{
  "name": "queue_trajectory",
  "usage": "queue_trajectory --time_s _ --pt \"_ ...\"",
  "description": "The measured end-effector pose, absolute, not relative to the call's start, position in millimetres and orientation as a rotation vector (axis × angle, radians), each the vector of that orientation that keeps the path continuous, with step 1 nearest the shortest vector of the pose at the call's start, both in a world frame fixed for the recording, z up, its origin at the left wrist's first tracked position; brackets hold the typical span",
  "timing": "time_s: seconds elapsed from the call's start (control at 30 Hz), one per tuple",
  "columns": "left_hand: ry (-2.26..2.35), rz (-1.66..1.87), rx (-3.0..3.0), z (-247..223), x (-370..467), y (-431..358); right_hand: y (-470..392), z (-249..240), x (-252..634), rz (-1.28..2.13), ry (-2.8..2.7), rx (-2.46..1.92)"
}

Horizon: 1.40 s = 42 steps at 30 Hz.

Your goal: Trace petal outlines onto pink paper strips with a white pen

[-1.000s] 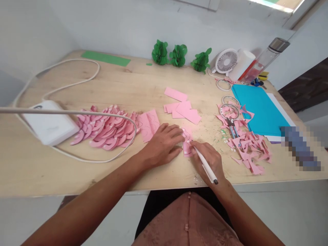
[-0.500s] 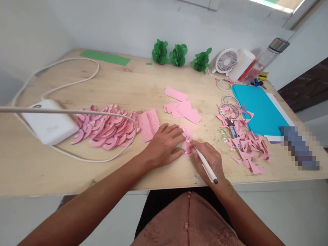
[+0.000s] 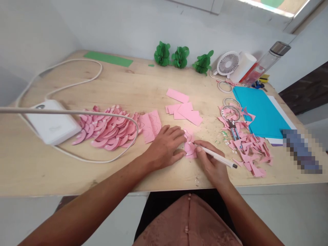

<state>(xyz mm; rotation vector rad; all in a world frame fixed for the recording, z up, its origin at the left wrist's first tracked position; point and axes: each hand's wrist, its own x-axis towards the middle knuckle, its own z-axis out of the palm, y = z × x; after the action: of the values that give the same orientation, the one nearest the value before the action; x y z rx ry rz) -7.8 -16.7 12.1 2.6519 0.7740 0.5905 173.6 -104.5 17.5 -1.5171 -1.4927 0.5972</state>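
Observation:
My right hand (image 3: 214, 167) pinches a white pen (image 3: 217, 157), its tip over the right side of a small pink paper piece (image 3: 190, 149) that carries drawn curved lines. Fingers spread, my left hand (image 3: 169, 145) lies flat with its fingertips on the left edge of that piece. Left of this hand are pink strips with curved outlines (image 3: 150, 126). Beyond the hands lie several plain pink paper rectangles (image 3: 188, 111). A heap of curved pink cut-outs (image 3: 112, 128) spreads farther left.
A white box-shaped device (image 3: 52, 124) and a looped white cable (image 3: 112, 160) occupy the left. On the right lie scissors (image 3: 235, 130), tape rolls (image 3: 230, 112), pink scraps (image 3: 253, 153) and blue sheets (image 3: 263, 112). Green paper shapes (image 3: 162, 54), a fan (image 3: 228, 64) and a bottle (image 3: 269, 61) stand behind.
The pen has swung from steep to flatter, its back end now pointing right. My right hand has shifted slightly right; my left hand stays on the paper. The whole view has tilted slightly.

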Motion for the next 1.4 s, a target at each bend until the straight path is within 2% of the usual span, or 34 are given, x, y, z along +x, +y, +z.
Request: queue_trajectory --time_s 0.2,1.4 --pt "0.792 0.588 2.646 11 -8 -17 -98 17 165 0.806 -1.323 -1.534" --pt "0.790 0.561 2.648 11 -8 -16 -95 19 158 0.596 -1.567 -1.594"
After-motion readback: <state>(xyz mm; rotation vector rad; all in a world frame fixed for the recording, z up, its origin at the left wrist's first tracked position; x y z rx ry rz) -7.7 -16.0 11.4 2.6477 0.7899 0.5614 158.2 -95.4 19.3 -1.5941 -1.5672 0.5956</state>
